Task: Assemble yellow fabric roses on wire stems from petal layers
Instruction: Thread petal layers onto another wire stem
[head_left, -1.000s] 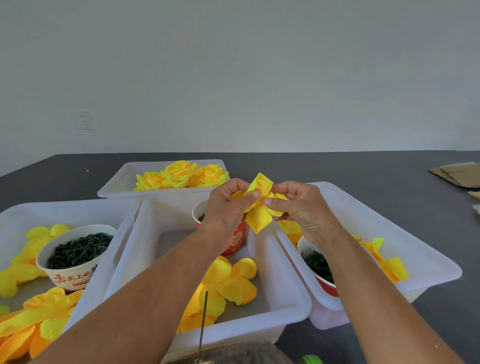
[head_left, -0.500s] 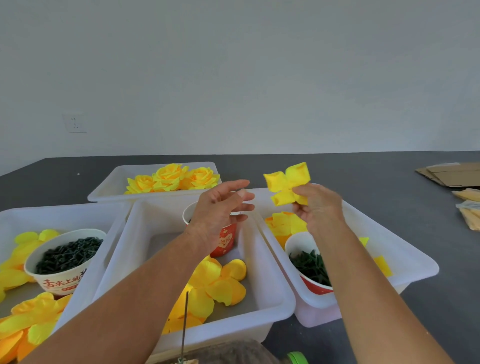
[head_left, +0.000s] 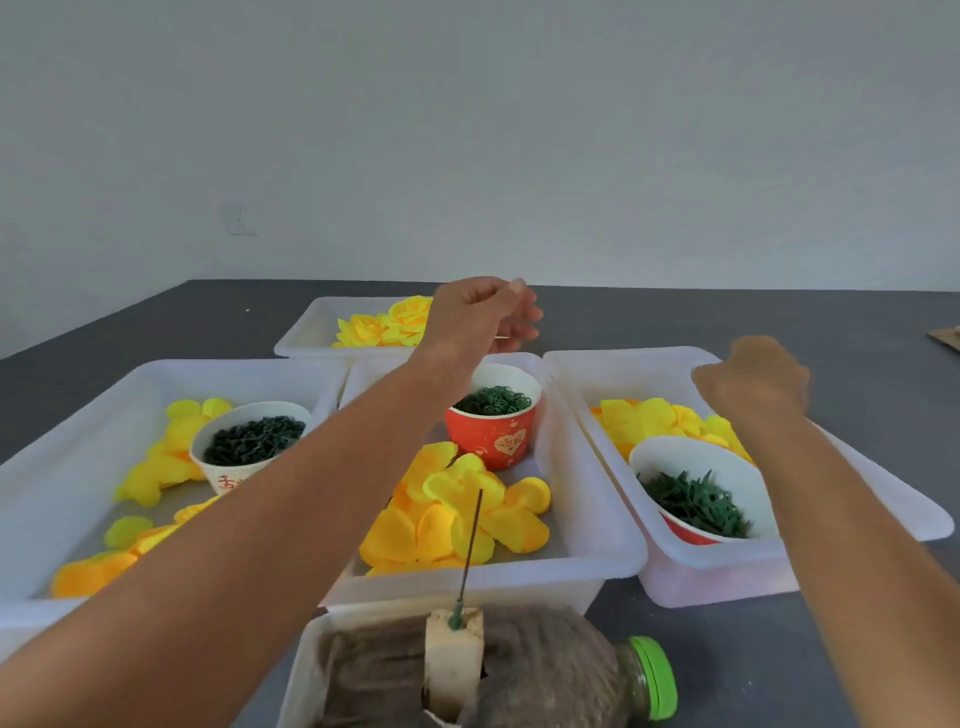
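A thin dark wire stem (head_left: 470, 545) stands bare in a foam block (head_left: 454, 644) in front of me. Behind it, large yellow petal layers (head_left: 457, 519) lie in the middle tray (head_left: 592, 551). My left hand (head_left: 483, 317) hovers high over that tray's far end with loosely curled fingers, and I see nothing in it. My right hand (head_left: 753, 384) is blurred above the right tray (head_left: 623, 358), back towards me, fingers hidden. Small yellow petal pieces (head_left: 654, 421) lie under it. Finished yellow roses (head_left: 384, 327) fill the back tray (head_left: 301, 338).
A red cup of green rings (head_left: 493, 410) stands in the middle tray. A white bowl of dark green pieces (head_left: 249, 441) and petals sit in the left tray (head_left: 156, 369). A bowl of green leaves (head_left: 691, 499) sits in the right tray. A green-capped bottle (head_left: 654, 686) lies beside the block.
My hands parted. The right hand carried the folded yellow petal piece to the right, then dropped over the right tray, and the piece no longer shows. My left hand rose. The view tilted down.
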